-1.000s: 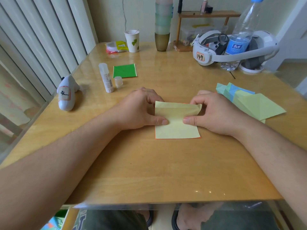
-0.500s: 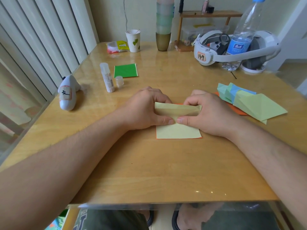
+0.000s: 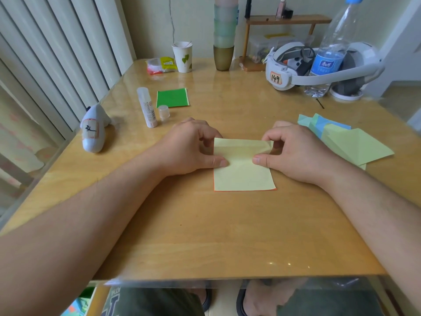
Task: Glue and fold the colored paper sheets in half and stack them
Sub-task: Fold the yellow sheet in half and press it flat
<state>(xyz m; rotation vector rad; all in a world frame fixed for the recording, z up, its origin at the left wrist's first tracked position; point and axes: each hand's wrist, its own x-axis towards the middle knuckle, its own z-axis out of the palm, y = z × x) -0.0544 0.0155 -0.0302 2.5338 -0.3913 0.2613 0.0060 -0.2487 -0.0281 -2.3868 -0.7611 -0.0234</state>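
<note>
A pale yellow paper sheet point(image 3: 243, 176) with an orange underside lies at the table's middle, its far edge curled toward me. My left hand point(image 3: 191, 148) pinches its far left part, thumb on top. My right hand point(image 3: 293, 151) pinches the far right corner, where the paper bends up. A folded green sheet point(image 3: 172, 97) lies beyond, next to an uncapped glue stick point(image 3: 147, 107) and its cap point(image 3: 164, 112). A heap of loose green, blue and yellow sheets point(image 3: 348, 142) lies at the right.
A white toy figure point(image 3: 93, 131) lies near the left edge. At the back stand a paper cup point(image 3: 183, 57), stacked cups point(image 3: 224, 34), a white headset point(image 3: 296, 67), a water bottle point(image 3: 330, 53) and a small wooden shelf point(image 3: 287, 19). The table's glass front edge point(image 3: 227, 281) is close to me.
The thumbs came together half a second ago with the far flap pulled nearer; now they are apart again and the flap lies farther back.
</note>
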